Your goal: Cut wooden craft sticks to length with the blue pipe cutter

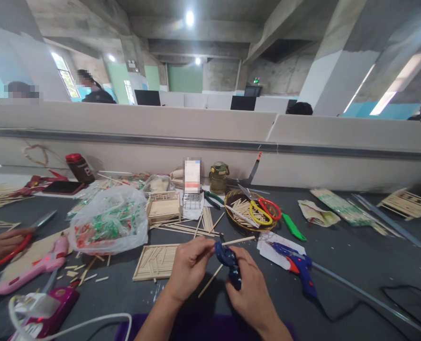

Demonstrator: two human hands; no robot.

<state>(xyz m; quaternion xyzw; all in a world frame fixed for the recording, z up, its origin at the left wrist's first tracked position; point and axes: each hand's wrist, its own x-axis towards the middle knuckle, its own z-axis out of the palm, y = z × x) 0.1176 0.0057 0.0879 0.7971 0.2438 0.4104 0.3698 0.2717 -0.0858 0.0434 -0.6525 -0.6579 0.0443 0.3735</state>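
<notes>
My right hand (248,279) is wrapped round a blue-handled cutting tool (233,267), its small dark jaws pointing away from me. Beside the jaws, a thin wooden stick (241,240) extends to the right from the pinched fingertips of my left hand (192,267). The fingers hide part of the stick and most of the tool's lower handle. Left of my left hand lies a slatted wooden panel (141,270) with short stick pieces on top. Another stick (210,282) rests on the dark table below my hands.
A wicker basket (228,218) holds cut sticks and yellow- and red-handled scissors (260,215). At right, a blue glue gun (299,263) lies on paper, trailing a cable. To the left are a plastic bag (111,222), a pink glue gun (50,260) and another person's hand (7,248) near red-handled scissors.
</notes>
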